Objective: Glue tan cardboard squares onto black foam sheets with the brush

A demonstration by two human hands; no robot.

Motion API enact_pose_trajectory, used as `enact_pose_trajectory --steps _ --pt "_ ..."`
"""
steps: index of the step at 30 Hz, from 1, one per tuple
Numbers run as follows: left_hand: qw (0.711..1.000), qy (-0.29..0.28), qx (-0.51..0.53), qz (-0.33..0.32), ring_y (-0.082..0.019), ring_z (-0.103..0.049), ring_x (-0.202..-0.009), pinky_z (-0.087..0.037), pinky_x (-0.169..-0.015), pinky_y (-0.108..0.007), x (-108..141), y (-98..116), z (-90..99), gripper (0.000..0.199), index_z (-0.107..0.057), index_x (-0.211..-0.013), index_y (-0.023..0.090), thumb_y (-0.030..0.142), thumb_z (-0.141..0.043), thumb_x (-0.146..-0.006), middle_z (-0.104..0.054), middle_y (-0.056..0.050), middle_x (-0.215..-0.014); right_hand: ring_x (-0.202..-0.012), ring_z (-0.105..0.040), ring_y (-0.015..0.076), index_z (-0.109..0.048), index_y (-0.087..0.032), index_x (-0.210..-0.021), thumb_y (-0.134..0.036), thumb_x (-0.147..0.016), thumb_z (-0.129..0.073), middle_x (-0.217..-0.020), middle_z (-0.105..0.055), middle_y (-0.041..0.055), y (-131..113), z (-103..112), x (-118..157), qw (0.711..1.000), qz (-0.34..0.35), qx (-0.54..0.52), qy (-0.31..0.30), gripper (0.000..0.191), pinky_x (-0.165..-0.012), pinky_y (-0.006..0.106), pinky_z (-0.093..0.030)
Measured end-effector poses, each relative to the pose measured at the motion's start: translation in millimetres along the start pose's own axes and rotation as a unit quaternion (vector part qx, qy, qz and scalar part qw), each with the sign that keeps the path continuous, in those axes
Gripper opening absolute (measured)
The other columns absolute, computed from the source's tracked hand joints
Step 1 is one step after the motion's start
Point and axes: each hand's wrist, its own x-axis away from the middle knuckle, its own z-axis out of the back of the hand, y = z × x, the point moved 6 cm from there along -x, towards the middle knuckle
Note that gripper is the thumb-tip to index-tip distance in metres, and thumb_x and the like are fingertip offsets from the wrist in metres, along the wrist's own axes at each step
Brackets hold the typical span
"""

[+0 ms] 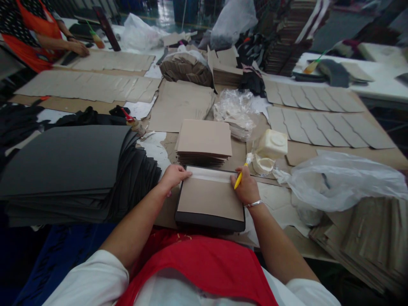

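In front of me lies a tan cardboard sheet (210, 197) on a stack of black sheets (208, 222), with a pale strip (212, 174) along its far edge. My left hand (174, 178) pinches the far left corner, thumb and finger closed at the end of the strip. A yellow-handled brush (238, 180) is gripped in my right hand (247, 187), bristles pointing away from me. That hand's fingers also rest at the strip's right end. Just beyond stands a stack of tan cardboard pieces (204, 140). A cut-open cream plastic container (264, 165) is right of the brush tip.
A tall pile of dark grey sheets (63, 161) stands left. On the right are a clear plastic bag (347, 180) and bundled cardboard (369, 238). Overlapping cardboard rows (331, 125) lie farther back. Another person's hand (78, 46) works at far left.
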Motion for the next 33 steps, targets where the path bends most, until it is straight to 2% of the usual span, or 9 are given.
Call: enact_pose_trajectory --steps 7,15,19,21,24,26,28,30,33 --pt "1.000 -0.024 0.015 0.005 -0.006 -0.032 -0.039 -0.023 -0.041 -0.020 -5.7 -3.4 -2.8 0.031 -0.054 -0.058 0.016 0.043 -0.066 -0.066 -0.041 0.007 -0.044 -0.057 -0.052 0.0180 -0.048 -0.018 -0.102 -0.029 -0.075 -0.054 -0.067 -0.054 0.0006 8.3 1.1 -8.1 0.997 -0.034 -0.051 -0.038 0.029 -0.057 0.030 -0.039" --pt "0.994 -0.003 -0.104 -0.038 -0.010 -0.043 -0.048 -0.034 -0.047 -0.023 -9.4 1.2 -0.8 0.029 -0.059 -0.058 0.015 0.043 -0.065 -0.068 -0.049 0.002 -0.049 -0.053 -0.051 0.0181 -0.048 -0.018 -0.101 -0.024 -0.078 -0.054 -0.068 -0.057 0.0039 4.0 -3.3 -6.7 0.999 -0.007 -0.019 -0.025 0.025 -0.055 0.030 -0.038" --pt "0.984 0.017 -0.171 -0.046 -0.016 -0.052 -0.053 -0.041 -0.050 -0.027 -2.7 2.6 1.2 0.032 -0.064 -0.070 0.017 0.048 -0.059 -0.073 -0.057 -0.001 -0.059 -0.059 -0.055 0.0200 -0.049 -0.017 -0.102 -0.021 -0.079 -0.054 -0.073 -0.060 0.0068 4.2 -5.2 -2.3 1.000 0.003 0.011 -0.026 0.023 -0.059 0.032 -0.041" --pt "0.964 0.073 -0.240 -0.088 -0.021 -0.059 -0.067 -0.047 -0.059 -0.031 5.7 12.6 3.2 0.031 -0.065 -0.083 0.017 0.046 -0.059 -0.075 -0.064 -0.006 -0.073 -0.068 -0.058 0.0225 -0.050 -0.017 -0.104 -0.021 -0.080 -0.054 -0.080 -0.062 0.0096 3.7 -0.4 0.6 0.999 0.006 0.031 -0.010 0.024 -0.064 0.034 -0.044" --pt "0.903 0.159 -0.325 -0.234 -0.028 -0.057 -0.104 -0.046 -0.086 -0.041 27.6 39.1 -9.4 0.039 -0.058 -0.116 0.016 0.031 -0.054 -0.080 -0.063 -0.015 -0.111 -0.085 -0.059 0.0267 -0.050 -0.016 -0.108 -0.022 -0.083 -0.052 -0.093 -0.062 0.0140 -5.0 9.0 9.0 0.997 0.024 0.058 0.041 0.027 -0.076 0.039 -0.047" --pt "0.863 0.121 -0.351 -0.343 -0.027 -0.046 -0.123 -0.037 -0.101 -0.043 42.5 50.1 -35.7 0.046 -0.049 -0.130 0.016 0.023 -0.047 -0.084 -0.053 -0.015 -0.131 -0.094 -0.058 0.0283 -0.051 -0.016 -0.109 -0.023 -0.085 -0.050 -0.101 -0.061 0.0161 -18.3 6.6 17.4 0.996 0.067 0.049 0.042 0.025 -0.083 0.043 -0.046" --pt "0.834 0.031 -0.375 -0.403 -0.025 -0.037 -0.132 -0.029 -0.108 -0.043 52.2 48.5 -65.0 0.049 -0.044 -0.136 0.017 0.029 -0.044 -0.088 -0.045 -0.013 -0.141 -0.104 -0.056 0.0272 -0.052 -0.017 -0.108 -0.022 -0.086 -0.048 -0.112 -0.060 0.0164 -35.2 -4.1 27.7 0.990 0.143 0.013 0.004 0.022 -0.090 0.044 -0.045" --pt "0.822 -0.025 -0.403 -0.401 -0.027 -0.030 -0.137 -0.022 -0.112 -0.046 55.2 38.6 -81.5 0.058 -0.040 -0.139 0.016 0.044 -0.044 -0.088 -0.038 -0.012 -0.147 -0.111 -0.053 0.0247 -0.052 -0.019 -0.107 -0.018 -0.086 -0.047 -0.121 -0.058 0.0146 -46.2 -14.9 37.9 0.977 0.208 -0.018 -0.039 0.022 -0.095 0.044 -0.044" --pt "0.830 -0.013 -0.433 -0.352 -0.029 -0.024 -0.140 -0.017 -0.113 -0.048 53.1 23.1 -76.1 0.070 -0.036 -0.141 0.014 0.056 -0.044 -0.085 -0.029 -0.014 -0.151 -0.114 -0.053 0.0236 -0.054 -0.019 -0.105 -0.009 -0.083 -0.044 -0.122 -0.058 0.0145 -37.5 -18.8 44.0 0.975 0.213 -0.007 -0.056 0.025 -0.097 0.044 -0.043"
